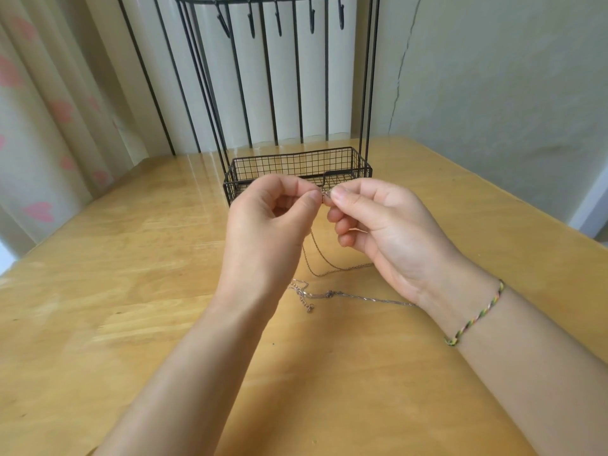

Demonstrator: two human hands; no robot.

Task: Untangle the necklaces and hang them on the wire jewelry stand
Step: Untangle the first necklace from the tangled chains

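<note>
I see my left hand (263, 218) and right hand (378, 225) meeting mid-scene, each pinching one thin necklace (320, 275) between thumb and forefinger, possibly at its clasp. Its loop hangs down to the table (131, 291). A second necklace (329, 293) lies nearer. The wire jewelry stand (297, 159) stands just beyond.

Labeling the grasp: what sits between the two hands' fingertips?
Head view: a short stretch of thin chain, pinched by the left hand and the right hand; the rest hangs down to the table.
</note>
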